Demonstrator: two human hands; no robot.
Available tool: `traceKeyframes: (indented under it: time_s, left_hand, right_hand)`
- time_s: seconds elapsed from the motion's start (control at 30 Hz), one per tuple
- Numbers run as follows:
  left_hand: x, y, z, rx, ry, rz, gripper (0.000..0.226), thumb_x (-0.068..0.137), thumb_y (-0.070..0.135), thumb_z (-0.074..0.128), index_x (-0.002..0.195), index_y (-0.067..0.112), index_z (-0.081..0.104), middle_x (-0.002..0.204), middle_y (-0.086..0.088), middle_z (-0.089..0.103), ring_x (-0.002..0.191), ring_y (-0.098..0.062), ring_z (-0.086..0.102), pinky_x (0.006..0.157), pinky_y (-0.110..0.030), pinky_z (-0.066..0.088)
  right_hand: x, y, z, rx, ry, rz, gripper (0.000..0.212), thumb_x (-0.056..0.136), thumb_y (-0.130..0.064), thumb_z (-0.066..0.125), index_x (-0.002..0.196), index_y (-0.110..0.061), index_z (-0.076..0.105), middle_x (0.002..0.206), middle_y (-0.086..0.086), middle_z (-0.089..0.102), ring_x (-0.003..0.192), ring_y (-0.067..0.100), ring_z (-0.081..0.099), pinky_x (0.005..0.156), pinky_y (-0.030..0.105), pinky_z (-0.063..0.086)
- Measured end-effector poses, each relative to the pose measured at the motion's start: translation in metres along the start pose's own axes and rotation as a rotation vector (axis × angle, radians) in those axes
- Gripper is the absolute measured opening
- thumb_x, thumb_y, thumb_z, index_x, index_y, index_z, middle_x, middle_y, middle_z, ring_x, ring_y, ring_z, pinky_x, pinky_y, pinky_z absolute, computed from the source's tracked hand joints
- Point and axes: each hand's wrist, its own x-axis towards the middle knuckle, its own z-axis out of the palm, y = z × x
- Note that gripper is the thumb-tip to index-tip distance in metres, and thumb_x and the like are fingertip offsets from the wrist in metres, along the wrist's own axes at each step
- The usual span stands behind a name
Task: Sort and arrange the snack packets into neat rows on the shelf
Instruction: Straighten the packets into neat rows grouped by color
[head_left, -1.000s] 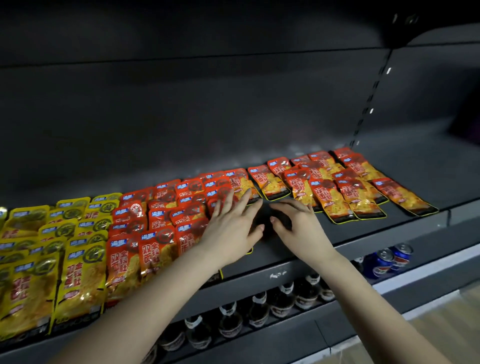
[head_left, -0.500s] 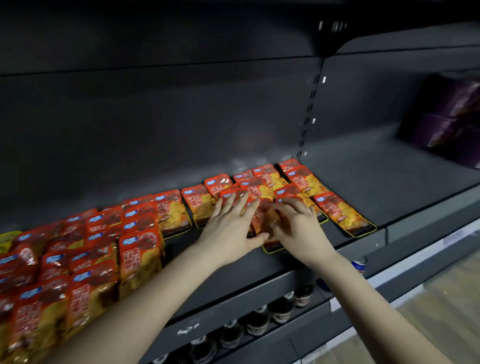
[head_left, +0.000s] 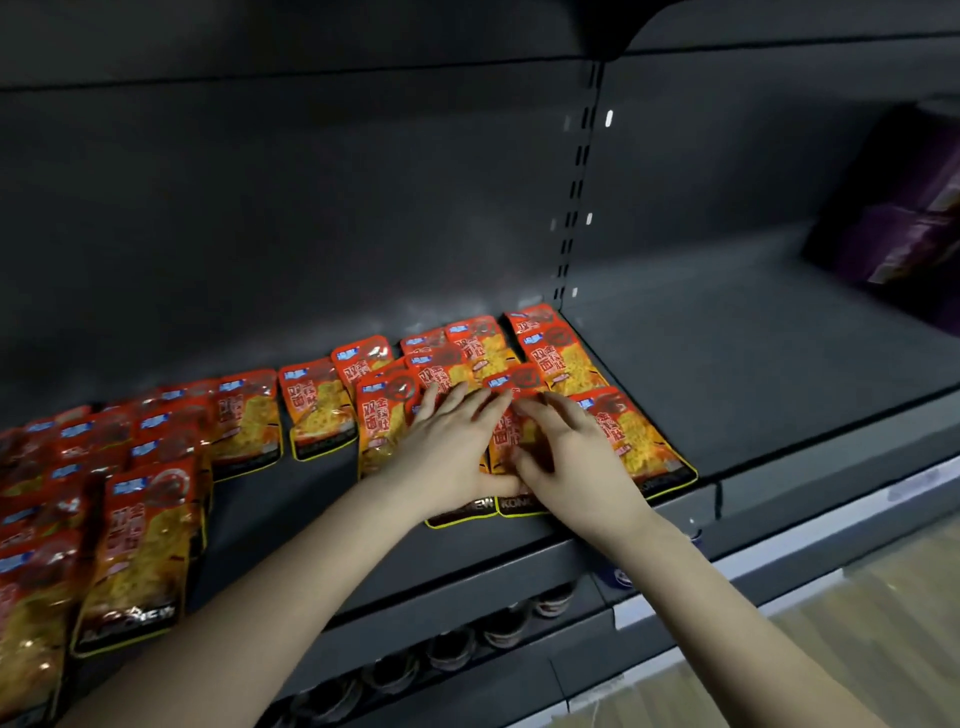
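Packets (head_left: 382, 426) at shelf (head_left: 753, 374) front edge, beneath left hand (head_left: 447, 449) and right hand (head_left: 574, 460), fingers straight, pressing flat. Likely light, slick, crinkly; best slid flat or pinched by sealed edges.

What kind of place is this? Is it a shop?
Most likely a shop. Lots of the same red snack packets lie in rows on a dark metal shelf, a slotted upright runs up the back, and bottle tops show underneath.
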Motion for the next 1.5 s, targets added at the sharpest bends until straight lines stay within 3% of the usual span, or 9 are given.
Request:
traceKeyframes:
  time_s: [0.27,0.43,0.53,0.63,0.8,0.93,1.03,1.13,1.5]
  left_hand:
    - [-0.002,0.011,0.002,-0.124,0.101,-0.073,0.098,0.076,0.056,0.064,0.151,0.028,0.008,0.158,0.005,0.010,0.145,-0.016,0.011,0.118,-0.040,-0.005]
    - [-0.007,0.017,0.003,-0.251,0.114,-0.121,0.097,0.078,0.045,0.070,0.150,0.036,0.006,0.158,0.015,-0.004,0.145,-0.033,0.001,0.117,-0.046,0.008]
    - [-0.011,0.021,0.004,-0.321,0.180,-0.058,0.096,0.078,0.032,0.073,0.150,0.035,0.010,0.157,0.018,-0.006,0.145,-0.027,0.012,0.116,-0.046,0.023]
    - [-0.017,0.024,0.005,-0.379,0.239,-0.027,0.092,0.079,0.025,0.073,0.150,0.033,0.014,0.158,0.014,-0.007,0.144,-0.017,0.018,0.114,-0.034,0.026]
    - [-0.043,0.016,0.002,-0.407,0.351,-0.066,0.089,0.079,0.018,0.072,0.148,0.036,0.019,0.158,0.011,-0.002,0.143,-0.014,0.017,0.107,-0.020,0.021]
    - [-0.082,-0.007,-0.004,-0.346,0.401,-0.163,0.087,0.080,0.022,0.070,0.147,0.039,0.017,0.159,0.008,0.002,0.144,-0.015,0.013,0.118,-0.037,0.018]
    - [-0.116,-0.034,-0.006,-0.312,0.428,-0.217,0.088,0.079,0.020,0.070,0.146,0.040,0.015,0.158,0.006,0.008,0.143,-0.013,0.018,0.118,-0.039,0.017]
    - [-0.151,-0.058,-0.004,-0.407,0.424,-0.309,0.091,0.078,0.017,0.075,0.146,0.038,0.019,0.158,0.006,0.008,0.142,-0.014,0.023,0.110,-0.020,0.025]
    - [-0.228,-0.122,-0.010,-0.352,0.349,-0.398,0.097,0.079,0.023,0.075,0.149,0.037,0.009,0.159,-0.003,0.009,0.133,-0.032,0.038,0.105,-0.033,0.035]
  right_hand:
    - [0.002,0.005,-0.005,0.171,0.014,-0.037,0.056,0.083,-0.011,0.065,0.135,-0.021,0.047,0.149,0.010,0.032,0.135,0.018,0.035,0.094,0.001,0.017]
    - [-0.003,0.005,-0.008,0.213,0.097,-0.045,0.056,0.080,-0.007,0.067,0.131,-0.023,0.053,0.145,0.009,0.040,0.122,0.015,0.050,0.092,0.005,0.027]
    - [-0.007,0.004,-0.012,0.232,0.149,-0.044,0.052,0.080,-0.008,0.068,0.129,-0.023,0.055,0.145,0.007,0.041,0.088,0.000,0.054,0.083,-0.002,0.027]
    - [-0.012,0.001,-0.015,0.258,0.186,-0.056,0.048,0.079,-0.008,0.068,0.125,-0.020,0.059,0.142,0.007,0.045,0.096,-0.003,0.048,0.079,-0.009,0.024]
    - [-0.019,-0.020,-0.009,0.290,0.199,-0.129,0.049,0.077,-0.009,0.071,0.123,-0.020,0.060,0.140,0.006,0.047,0.106,0.014,0.060,0.088,0.011,0.038]
    - [-0.020,-0.052,0.012,0.348,0.122,-0.214,0.053,0.076,-0.008,0.071,0.126,-0.020,0.058,0.141,0.005,0.044,0.115,0.023,0.056,0.098,0.037,0.046]
    - [-0.022,-0.083,0.036,0.360,0.022,-0.293,0.056,0.076,-0.004,0.069,0.128,-0.020,0.056,0.144,0.004,0.039,0.118,0.021,0.055,0.099,0.036,0.046]
    - [-0.027,-0.115,0.059,0.340,-0.076,-0.338,0.058,0.079,-0.001,0.066,0.132,-0.021,0.053,0.148,0.003,0.032,0.122,0.015,0.049,0.100,0.033,0.045]
    - [-0.044,-0.196,0.112,0.343,-0.148,-0.371,0.061,0.079,0.001,0.065,0.133,-0.022,0.049,0.149,-0.002,0.024,0.104,-0.003,0.042,0.098,0.031,0.046]
